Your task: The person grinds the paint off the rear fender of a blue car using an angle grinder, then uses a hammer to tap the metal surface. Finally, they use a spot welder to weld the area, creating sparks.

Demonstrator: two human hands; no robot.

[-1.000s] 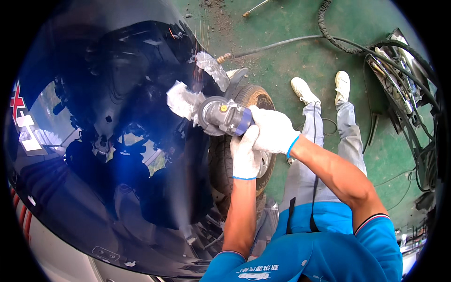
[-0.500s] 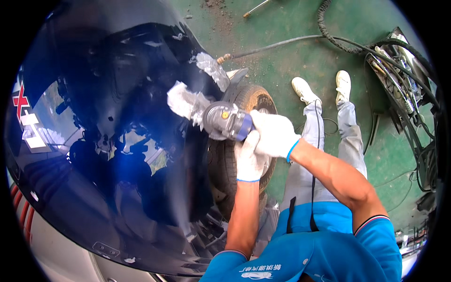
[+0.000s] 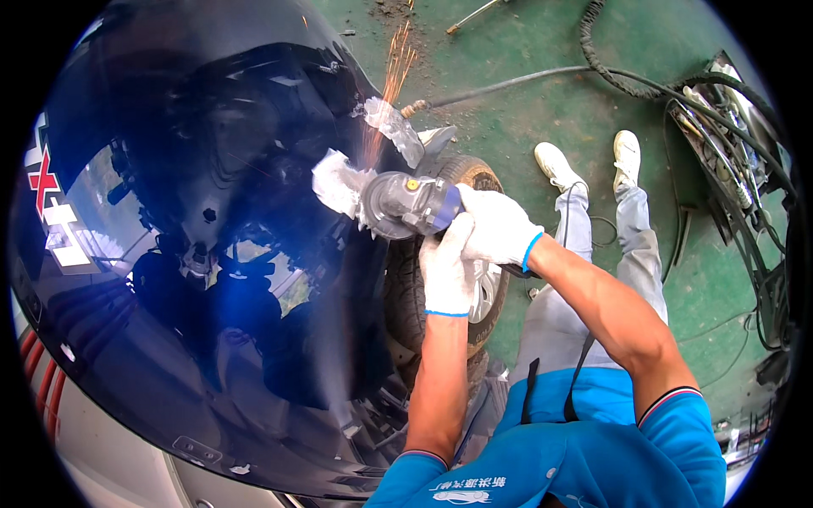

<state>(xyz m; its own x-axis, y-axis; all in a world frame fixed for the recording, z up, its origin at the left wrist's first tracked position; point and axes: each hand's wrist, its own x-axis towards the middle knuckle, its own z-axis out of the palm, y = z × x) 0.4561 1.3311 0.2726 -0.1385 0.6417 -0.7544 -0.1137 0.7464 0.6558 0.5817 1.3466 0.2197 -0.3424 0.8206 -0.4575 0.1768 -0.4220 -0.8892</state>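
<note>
Gripping angle grinder (image 3: 413, 204) with fingers of left hand (image 3: 446, 273) and right hand (image 3: 501, 227) wrapped around its body. Held at right end of pale patch (image 3: 337, 181) on dark blue car panel (image 3: 254, 161); throwing sparks (image 3: 396, 72) farward.

This looks like a vehicle repair workshop: a glossy dark-blue curved car body (image 3: 237, 330) with rough, silvery bare patches (image 3: 340, 184) stands over a black rubber tyre (image 3: 405, 296). A grey-and-blue handheld grinder (image 3: 411, 206) throws orange sparks (image 3: 398, 63) above a green, debris-strewn floor (image 3: 508, 110) crossed by a long grey hose (image 3: 525, 79).
</note>
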